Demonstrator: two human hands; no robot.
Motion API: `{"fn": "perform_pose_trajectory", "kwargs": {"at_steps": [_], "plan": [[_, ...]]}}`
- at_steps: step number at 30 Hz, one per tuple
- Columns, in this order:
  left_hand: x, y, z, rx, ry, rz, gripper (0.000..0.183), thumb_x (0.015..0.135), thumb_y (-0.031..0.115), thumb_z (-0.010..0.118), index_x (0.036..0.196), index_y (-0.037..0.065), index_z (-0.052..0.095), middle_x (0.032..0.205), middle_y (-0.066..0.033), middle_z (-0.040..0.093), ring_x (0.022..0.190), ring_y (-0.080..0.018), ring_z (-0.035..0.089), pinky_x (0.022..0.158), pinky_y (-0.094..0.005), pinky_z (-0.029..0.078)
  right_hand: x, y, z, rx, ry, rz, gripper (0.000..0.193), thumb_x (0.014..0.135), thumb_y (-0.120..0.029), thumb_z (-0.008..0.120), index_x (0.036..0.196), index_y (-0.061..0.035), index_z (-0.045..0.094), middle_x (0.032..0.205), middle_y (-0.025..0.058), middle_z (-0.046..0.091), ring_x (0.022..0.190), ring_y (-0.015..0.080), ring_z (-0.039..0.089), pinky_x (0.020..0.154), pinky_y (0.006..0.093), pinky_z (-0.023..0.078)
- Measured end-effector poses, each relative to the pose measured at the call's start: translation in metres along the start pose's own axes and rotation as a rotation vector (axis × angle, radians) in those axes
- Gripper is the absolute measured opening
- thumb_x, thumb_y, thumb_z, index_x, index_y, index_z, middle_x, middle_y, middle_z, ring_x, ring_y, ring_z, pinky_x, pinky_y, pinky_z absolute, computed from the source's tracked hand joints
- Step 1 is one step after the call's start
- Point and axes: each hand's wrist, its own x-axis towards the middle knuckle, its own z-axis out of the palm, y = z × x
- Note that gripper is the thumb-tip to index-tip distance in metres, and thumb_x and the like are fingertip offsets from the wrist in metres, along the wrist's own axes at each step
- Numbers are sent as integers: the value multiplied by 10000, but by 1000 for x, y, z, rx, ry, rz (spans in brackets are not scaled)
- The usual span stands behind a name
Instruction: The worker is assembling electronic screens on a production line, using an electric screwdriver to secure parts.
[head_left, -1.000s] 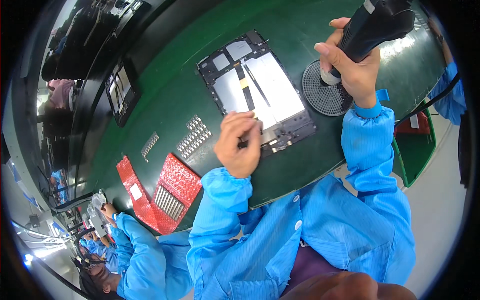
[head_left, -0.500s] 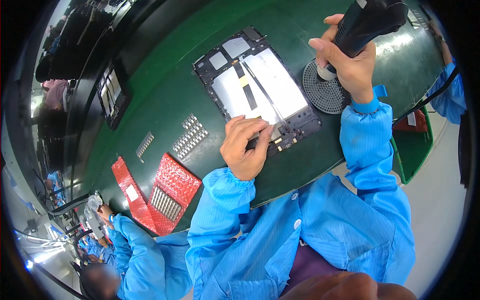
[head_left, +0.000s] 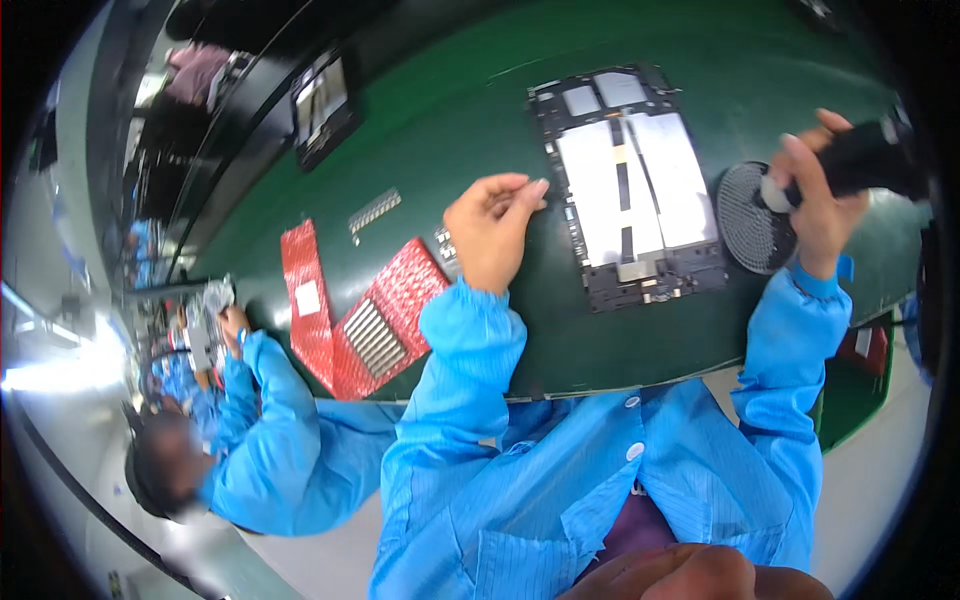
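An opened tablet (head_left: pixel 680 185) lies on the green table, its silver battery panels and black frame facing up. Left of it hovers my left hand (head_left: pixel 490 235), thumb and fingertips brought together; whatever they may pinch is too small to make out. My right hand (head_left: pixel 826 220) is wrapped round a black electric screwdriver (head_left: pixel 862 162) with a whitish nose. The nose is over the edge of a round grey tray (head_left: pixel 745 225) full of small holes, right of the tablet. A sheet of small metal pieces (head_left: pixel 447 250) is partly hidden behind my left hand.
Red bubble wrap (head_left: pixel 412 280) with a row of silver strips (head_left: pixel 373 338) lies at the left, near a short strip of small pieces (head_left: pixel 375 214). Another tablet (head_left: pixel 322 105) sits at the far left. A co-worker's sleeve (head_left: pixel 270 375) is at lower left; a green bin (head_left: pixel 862 420) is at lower right.
My left hand has left the tablet's lower edge and moved left, toward the small metal pieces. My right hand still grips the screwdriver by the tray. The whole view has shifted and turned.
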Motion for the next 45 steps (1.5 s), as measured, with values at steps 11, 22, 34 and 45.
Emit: {"fn": "perform_pose_trajectory", "kwargs": {"at_steps": [11, 22, 34, 45], "plan": [[43, -15, 5, 240, -191, 114, 120, 736, 65, 704, 783, -35, 656, 705, -78, 651, 613, -108, 591, 575, -232, 481, -2, -17, 36, 111, -94, -67, 421, 774, 15, 666, 1147, 45, 473, 677, 62, 571, 550, 139, 546, 541, 282, 446], [52, -20, 6, 255, -226, 195, 129, 719, 83, 729, 773, -14, 664, 708, -53, 651, 640, -91, 576, 600, -236, 476, 4, -35, 128, 200, -339, -97, 395, 781, 20, 649, 1134, 31, 471, 652, 43, 549, 537, 120, 537, 540, 252, 434], [58, -17, 0, 299, -167, -19, 232, 612, 129, 788, 722, -22, 650, 669, -107, 647, 612, -181, 628, 595, -296, 500, 6, 13, 190, 189, -450, -39, 339, 780, -1, 679, 1074, 43, 515, 652, 27, 568, 534, 94, 546, 504, 224, 437], [59, -15, 0, 281, -189, -48, 200, 616, 99, 782, 709, -17, 648, 660, -109, 646, 607, -184, 628, 586, -295, 494, 6, 17, 189, 170, -436, -63, 329, 776, 12, 677, 1064, 41, 520, 647, 22, 567, 532, 90, 546, 507, 227, 441]]}}
